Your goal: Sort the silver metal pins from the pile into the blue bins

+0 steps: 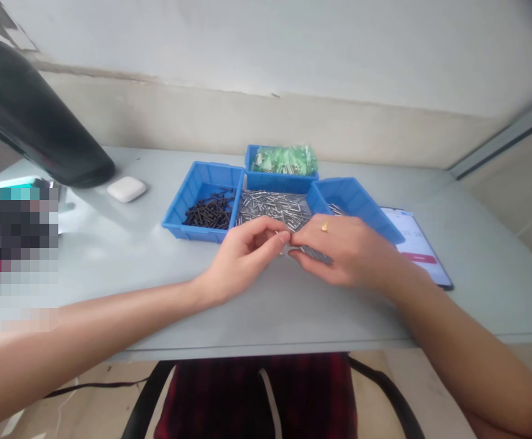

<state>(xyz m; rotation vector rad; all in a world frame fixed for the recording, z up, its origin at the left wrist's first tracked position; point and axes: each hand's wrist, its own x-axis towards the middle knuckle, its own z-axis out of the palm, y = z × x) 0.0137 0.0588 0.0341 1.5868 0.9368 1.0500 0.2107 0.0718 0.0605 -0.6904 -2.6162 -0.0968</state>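
My left hand [241, 256] is closed, thumb and forefinger pinched together over the front of a heap of silver metal pins [275, 204]. Fingertip to fingertip with it is my right hand [346, 250], also closed in a pinch and wearing a gold ring. Whatever they hold is too small and too covered to name. Left of the heap, a blue bin [197, 233] contains dark screw-like pieces [208, 212]. Another blue bin [362, 201], partly behind my right hand, has a few silver pins inside. Behind the heap, a third blue bin [284, 181] holds a green plastic bag [288, 160] with metal pieces.
A phone [419, 244] with a lit screen lies right of the bins. On the left are a white earbud case [126, 189] and a tall dark bottle [32, 110]. A wall [193, 116] rises behind the grey table [293, 317]; a blurred patch covers the far left.
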